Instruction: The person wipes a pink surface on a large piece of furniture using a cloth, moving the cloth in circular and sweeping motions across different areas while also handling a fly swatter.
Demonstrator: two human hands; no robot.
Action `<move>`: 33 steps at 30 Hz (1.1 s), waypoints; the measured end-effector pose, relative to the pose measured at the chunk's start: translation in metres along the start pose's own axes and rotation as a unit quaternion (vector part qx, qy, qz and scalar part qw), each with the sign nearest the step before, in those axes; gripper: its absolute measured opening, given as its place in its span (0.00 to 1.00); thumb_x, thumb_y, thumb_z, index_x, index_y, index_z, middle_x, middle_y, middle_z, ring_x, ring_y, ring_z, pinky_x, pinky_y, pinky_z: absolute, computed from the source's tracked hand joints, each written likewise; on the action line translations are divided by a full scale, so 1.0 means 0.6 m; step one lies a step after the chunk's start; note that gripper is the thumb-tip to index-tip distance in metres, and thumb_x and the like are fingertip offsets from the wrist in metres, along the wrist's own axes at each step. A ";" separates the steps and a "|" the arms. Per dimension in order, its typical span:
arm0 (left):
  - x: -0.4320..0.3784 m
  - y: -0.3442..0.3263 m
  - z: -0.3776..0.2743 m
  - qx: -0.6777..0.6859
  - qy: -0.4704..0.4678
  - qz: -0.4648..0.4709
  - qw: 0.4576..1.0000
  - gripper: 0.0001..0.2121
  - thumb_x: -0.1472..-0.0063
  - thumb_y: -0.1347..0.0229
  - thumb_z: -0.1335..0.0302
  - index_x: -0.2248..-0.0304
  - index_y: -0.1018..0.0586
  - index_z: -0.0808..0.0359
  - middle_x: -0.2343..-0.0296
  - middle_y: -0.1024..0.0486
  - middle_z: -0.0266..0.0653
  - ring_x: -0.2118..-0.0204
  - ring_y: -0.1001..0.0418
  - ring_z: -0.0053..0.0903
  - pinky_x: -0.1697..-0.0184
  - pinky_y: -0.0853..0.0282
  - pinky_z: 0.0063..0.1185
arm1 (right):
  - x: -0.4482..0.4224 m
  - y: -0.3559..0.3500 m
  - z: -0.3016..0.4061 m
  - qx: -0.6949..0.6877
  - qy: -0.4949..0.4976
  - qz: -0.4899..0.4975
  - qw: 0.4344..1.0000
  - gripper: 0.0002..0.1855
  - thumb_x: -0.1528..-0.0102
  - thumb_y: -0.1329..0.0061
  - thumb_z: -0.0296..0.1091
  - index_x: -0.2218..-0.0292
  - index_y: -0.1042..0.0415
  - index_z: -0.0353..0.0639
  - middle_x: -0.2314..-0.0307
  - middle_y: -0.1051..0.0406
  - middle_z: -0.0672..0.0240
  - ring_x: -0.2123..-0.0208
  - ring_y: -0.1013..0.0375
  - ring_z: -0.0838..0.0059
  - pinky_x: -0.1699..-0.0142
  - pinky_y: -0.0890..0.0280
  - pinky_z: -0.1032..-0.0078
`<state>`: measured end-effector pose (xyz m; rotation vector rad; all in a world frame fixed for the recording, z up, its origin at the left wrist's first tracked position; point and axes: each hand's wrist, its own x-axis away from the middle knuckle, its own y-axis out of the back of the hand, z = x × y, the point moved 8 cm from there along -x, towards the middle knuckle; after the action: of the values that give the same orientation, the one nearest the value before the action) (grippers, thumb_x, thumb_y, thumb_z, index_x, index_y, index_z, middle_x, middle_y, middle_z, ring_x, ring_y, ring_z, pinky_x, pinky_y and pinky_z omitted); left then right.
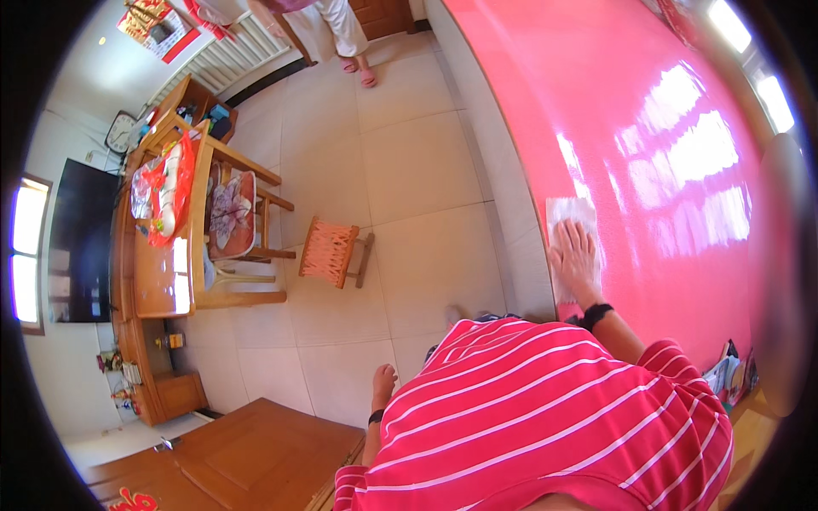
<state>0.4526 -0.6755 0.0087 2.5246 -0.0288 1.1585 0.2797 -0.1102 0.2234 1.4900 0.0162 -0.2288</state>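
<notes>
My right hand [573, 255] lies flat on a thin whitish cloth or wipe [569, 209], with its fingers a little apart. The cloth rests on a glossy pink surface [575, 76], close to its left edge, and sticks out beyond my fingertips. A pinkish-red piece [567, 311] shows near my right wrist, partly covered; what it is I cannot tell. My left hand [384, 385] hangs low at my side above the tiled floor, touching nothing that I can see. Its fingers look partly curled, and the palm is hidden.
A small folding stool [329, 251] with woven cords stands on the floor. Left of it are a chair with a floral cushion [231, 214] and a wooden table [156, 281] bearing a red plastic bag [185, 169]. A person [345, 32] stands ahead. A wooden door [255, 453] is at lower left.
</notes>
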 end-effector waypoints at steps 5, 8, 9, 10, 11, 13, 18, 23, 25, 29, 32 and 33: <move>-0.007 -0.012 0.018 0.032 0.019 0.009 0.999 0.12 0.40 0.52 0.66 0.64 0.26 0.67 0.75 0.30 0.32 0.77 0.32 0.19 0.80 0.39 0.19 | 0.002 0.007 0.009 -0.017 -0.019 -0.001 1.000 0.31 0.43 0.57 0.45 0.42 0.45 0.46 0.42 0.48 0.62 0.38 0.54 0.60 0.37 0.59 0.55; -0.012 -0.003 0.039 0.056 0.023 0.012 0.998 0.12 0.40 0.52 0.66 0.63 0.26 0.67 0.75 0.30 0.31 0.77 0.32 0.19 0.80 0.39 0.18 | -0.076 -0.004 0.013 -0.035 -0.010 -0.021 0.999 0.30 0.43 0.58 0.45 0.43 0.45 0.45 0.42 0.48 0.62 0.38 0.54 0.59 0.37 0.58 0.53; -0.012 -0.003 0.038 0.059 0.022 0.010 0.998 0.12 0.40 0.52 0.66 0.62 0.26 0.67 0.75 0.30 0.31 0.77 0.32 0.19 0.80 0.39 0.18 | -0.111 -0.008 0.011 -0.036 -0.005 -0.022 0.999 0.30 0.43 0.58 0.45 0.42 0.45 0.45 0.41 0.49 0.62 0.38 0.54 0.59 0.37 0.58 0.53; -0.013 -0.001 0.026 0.053 0.017 -0.001 0.998 0.13 0.40 0.52 0.67 0.62 0.27 0.67 0.75 0.30 0.31 0.77 0.31 0.19 0.80 0.39 0.18 | -0.149 -0.012 0.007 -0.036 -0.001 -0.025 0.999 0.30 0.43 0.58 0.45 0.42 0.45 0.45 0.41 0.49 0.62 0.38 0.54 0.59 0.37 0.58 0.52; -0.010 0.001 0.011 0.036 0.013 -0.006 0.999 0.13 0.40 0.52 0.67 0.61 0.27 0.67 0.74 0.30 0.32 0.77 0.31 0.19 0.80 0.39 0.18 | -0.180 -0.016 0.005 -0.036 0.003 -0.026 0.999 0.30 0.43 0.59 0.45 0.42 0.45 0.45 0.41 0.49 0.62 0.38 0.54 0.58 0.38 0.58 0.52; -0.005 0.009 -0.016 -0.007 0.009 -0.011 1.000 0.13 0.40 0.51 0.67 0.60 0.27 0.67 0.74 0.30 0.32 0.77 0.31 0.19 0.81 0.40 0.17 | -0.224 -0.018 0.012 -0.039 -0.012 -0.015 0.999 0.30 0.43 0.60 0.45 0.42 0.46 0.45 0.41 0.50 0.61 0.38 0.55 0.59 0.37 0.59 0.51; 0.008 0.005 -0.049 -0.023 0.021 -0.032 0.999 0.14 0.40 0.52 0.67 0.59 0.27 0.67 0.74 0.29 0.32 0.77 0.30 0.19 0.82 0.40 0.17 | -0.263 -0.040 0.013 -0.055 -0.027 -0.008 0.998 0.32 0.43 0.61 0.49 0.41 0.47 0.46 0.40 0.52 0.62 0.37 0.58 0.59 0.37 0.64 0.49; 0.000 -0.005 -0.027 -0.088 0.044 -0.033 0.995 0.16 0.41 0.51 0.67 0.57 0.27 0.69 0.73 0.28 0.35 0.75 0.29 0.21 0.79 0.36 0.19 | -0.268 -0.041 0.016 -0.065 -0.036 0.002 0.997 0.31 0.43 0.62 0.47 0.41 0.47 0.46 0.40 0.51 0.61 0.37 0.59 0.59 0.36 0.66 0.49; -0.024 -0.003 0.004 -0.108 0.020 -0.021 0.994 0.16 0.41 0.51 0.67 0.57 0.26 0.69 0.71 0.26 0.37 0.74 0.28 0.22 0.77 0.35 0.20 | -0.266 -0.033 0.019 -0.062 -0.035 -0.004 0.997 0.31 0.43 0.62 0.47 0.41 0.46 0.46 0.41 0.51 0.61 0.37 0.59 0.59 0.36 0.65 0.50; -0.061 -0.002 0.090 0.046 0.073 -0.044 0.995 0.17 0.42 0.51 0.68 0.57 0.26 0.70 0.68 0.25 0.40 0.73 0.27 0.23 0.74 0.32 0.21 | -0.279 -0.035 0.025 -0.063 -0.030 0.000 0.998 0.32 0.43 0.61 0.48 0.41 0.47 0.46 0.40 0.52 0.61 0.37 0.59 0.58 0.36 0.65 0.50; -0.093 0.034 0.075 0.047 0.061 -0.052 0.996 0.16 0.43 0.52 0.68 0.59 0.25 0.69 0.71 0.26 0.38 0.74 0.28 0.22 0.76 0.34 0.20 | -0.331 -0.057 0.022 -0.059 -0.040 0.014 0.997 0.32 0.43 0.61 0.49 0.40 0.48 0.49 0.40 0.52 0.63 0.36 0.59 0.60 0.36 0.64 0.51; -0.106 0.040 0.045 0.016 0.042 -0.057 0.997 0.15 0.43 0.52 0.67 0.60 0.25 0.69 0.72 0.27 0.37 0.74 0.29 0.21 0.76 0.35 0.20 | -0.355 -0.049 0.026 -0.049 -0.038 0.012 0.998 0.32 0.43 0.62 0.50 0.40 0.48 0.49 0.39 0.52 0.64 0.36 0.59 0.60 0.36 0.64 0.52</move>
<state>0.4263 -0.7152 -0.0466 2.4663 0.1551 1.2259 0.0646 -0.0972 0.2279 1.3828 -0.0514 -0.2612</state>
